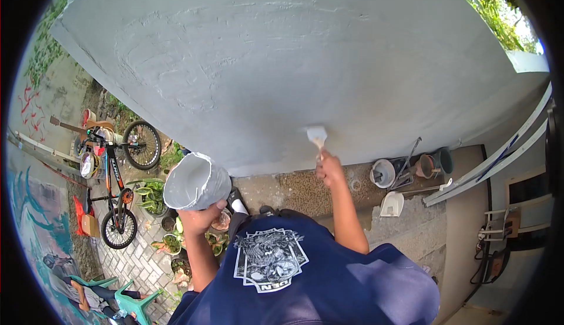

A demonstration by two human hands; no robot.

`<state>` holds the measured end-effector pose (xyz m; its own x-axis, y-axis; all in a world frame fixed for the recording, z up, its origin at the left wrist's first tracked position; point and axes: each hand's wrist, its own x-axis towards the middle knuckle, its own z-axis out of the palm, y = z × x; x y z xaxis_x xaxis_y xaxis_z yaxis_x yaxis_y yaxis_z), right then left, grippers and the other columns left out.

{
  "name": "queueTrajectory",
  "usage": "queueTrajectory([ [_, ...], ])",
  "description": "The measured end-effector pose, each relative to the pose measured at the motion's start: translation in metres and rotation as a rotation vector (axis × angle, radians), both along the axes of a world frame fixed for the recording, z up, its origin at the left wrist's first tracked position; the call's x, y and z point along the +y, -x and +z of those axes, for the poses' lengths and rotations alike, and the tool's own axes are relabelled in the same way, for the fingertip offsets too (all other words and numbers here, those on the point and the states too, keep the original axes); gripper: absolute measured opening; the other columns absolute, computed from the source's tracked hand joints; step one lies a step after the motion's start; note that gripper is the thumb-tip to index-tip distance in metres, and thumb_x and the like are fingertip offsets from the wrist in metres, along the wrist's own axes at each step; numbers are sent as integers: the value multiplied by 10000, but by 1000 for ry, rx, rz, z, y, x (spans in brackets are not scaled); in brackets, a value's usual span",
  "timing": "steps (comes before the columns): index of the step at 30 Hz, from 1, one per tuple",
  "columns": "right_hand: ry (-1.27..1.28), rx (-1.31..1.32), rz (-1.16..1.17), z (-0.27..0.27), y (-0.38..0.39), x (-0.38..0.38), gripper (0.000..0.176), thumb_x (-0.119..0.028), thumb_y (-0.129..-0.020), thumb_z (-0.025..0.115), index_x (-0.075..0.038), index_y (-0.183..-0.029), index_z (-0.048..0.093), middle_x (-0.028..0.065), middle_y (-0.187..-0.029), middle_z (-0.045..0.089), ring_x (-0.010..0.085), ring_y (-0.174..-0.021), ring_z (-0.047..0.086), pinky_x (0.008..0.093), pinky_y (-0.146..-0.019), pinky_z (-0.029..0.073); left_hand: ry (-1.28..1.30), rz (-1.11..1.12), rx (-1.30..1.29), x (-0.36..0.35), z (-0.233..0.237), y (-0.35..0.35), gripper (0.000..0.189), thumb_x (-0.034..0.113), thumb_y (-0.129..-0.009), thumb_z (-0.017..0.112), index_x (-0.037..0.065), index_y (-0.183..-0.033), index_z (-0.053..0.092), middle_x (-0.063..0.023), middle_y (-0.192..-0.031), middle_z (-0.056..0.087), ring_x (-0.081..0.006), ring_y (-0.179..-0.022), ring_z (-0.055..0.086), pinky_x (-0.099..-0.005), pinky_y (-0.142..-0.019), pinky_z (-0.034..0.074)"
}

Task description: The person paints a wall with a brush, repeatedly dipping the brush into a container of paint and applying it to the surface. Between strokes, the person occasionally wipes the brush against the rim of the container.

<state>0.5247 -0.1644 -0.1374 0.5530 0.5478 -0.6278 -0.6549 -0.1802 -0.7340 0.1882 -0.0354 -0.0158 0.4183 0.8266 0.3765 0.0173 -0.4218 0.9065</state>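
A white-coated paint bucket point(200, 183) rests in my left hand point(201, 216), which supports it from below near its base. Pale paint shows inside and streaks run over the outer wall. My right hand point(329, 169) is closed round the handle of a paint brush point(317, 135). The brush's white-covered bristles are against the grey wall point(264, 78), near its lower part. Rough raised patches mark the wall higher up and to the left.
A bicycle point(117, 178) and potted plants point(150, 196) are at the left. At lower left a person point(82, 295) sits by green chairs point(134, 305). Buckets point(383, 173), a white dustpan point(392, 204) and a long-handled tool stand along the wall's foot at right.
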Motion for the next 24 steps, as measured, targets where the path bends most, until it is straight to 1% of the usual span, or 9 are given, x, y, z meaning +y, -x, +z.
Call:
queueTrajectory([
  [3, -348, -319, 17, 143, 3, -11, 308, -316, -994, 464, -46, -855, 516, -39, -547, 354, 39, -370, 270, 209, -339, 199, 247, 63, -25, -16, 2, 9, 768, 240, -619, 848, -68, -1225, 492, -149, -1146, 602, -245, -1051, 591, -385, -939, 461],
  [7, -694, -609, -49, 216, 2, -10, 431, -443, -1001, 394, -76, -796, 491, -60, -541, 357, 27, -387, 288, 200, -346, 224, 360, 141, -43, -32, 3, 20, 771, 240, -626, 853, -67, -1232, 490, -145, -1147, 601, -250, -1050, 592, -381, -932, 465],
  [9, -572, -512, -43, 169, -3, 13, 475, -493, -996, 360, -90, -770, 472, -53, -537, 349, 36, -386, 306, 207, -354, 253, 334, 152, -93, -36, -9, 29, 762, 182, -610, 860, -52, -1231, 487, -127, -1132, 598, -227, -1024, 591, -367, -911, 473],
  [11, -338, -253, 61, 56, -5, 38, 482, -500, -992, 361, -98, -743, 454, -47, -535, 344, 58, -382, 320, 224, -354, 270, 295, 167, -148, -37, -13, 35, 761, 123, -593, 867, -37, -1231, 485, -109, -1118, 596, -204, -998, 590, -353, -890, 481],
  [13, 3, -301, 99, -44, 16, 32, 474, -524, -977, 382, -100, -776, 446, -49, -513, 298, 88, -380, 302, 257, -360, 247, 311, 211, -170, -44, -13, 38, 764, 129, -598, 868, -36, -1235, 479, -107, -1118, 597, -205, -995, 591, -357, -890, 482],
  [15, 135, 201, 153, -131, 20, 4, 426, -473, -992, 387, -89, -818, 448, -48, -514, 287, 98, -378, 288, 264, -353, 235, 322, 235, -145, -47, -16, 50, 768, 136, -600, 869, -34, -1240, 479, -108, -1121, 596, -206, -1000, 590, -358, -893, 481],
  [18, 299, 218, 128, -142, 22, -9, 385, -430, -999, 401, -72, -869, 457, -51, -518, 286, 95, -379, 275, 262, -348, 214, 347, 244, -104, -51, -16, 61, 788, 156, -606, 871, -32, -1258, 470, -111, -1130, 595, -212, -1021, 586, -365, -905, 477],
  [22, -206, -158, 84, 88, 6, 7, 440, -431, -998, 410, -54, -783, 485, -44, -550, 355, 50, -395, 278, 220, -351, 207, 309, 286, -115, -59, -26, 75, 832, 187, -591, 883, -33, -1270, 457, -122, -1170, 575, -222, -1056, 578, -370, -925, 470],
  [24, -499, -389, 7, 155, 17, -8, 445, -462, -990, 413, -72, -786, 475, -41, -546, 348, 51, -403, 281, 217, -372, 218, 263, 300, -79, -58, -27, 75, 822, 187, -599, 878, -32, -1271, 459, -127, -1174, 574, -224, -1057, 579, -369, -926, 471],
])
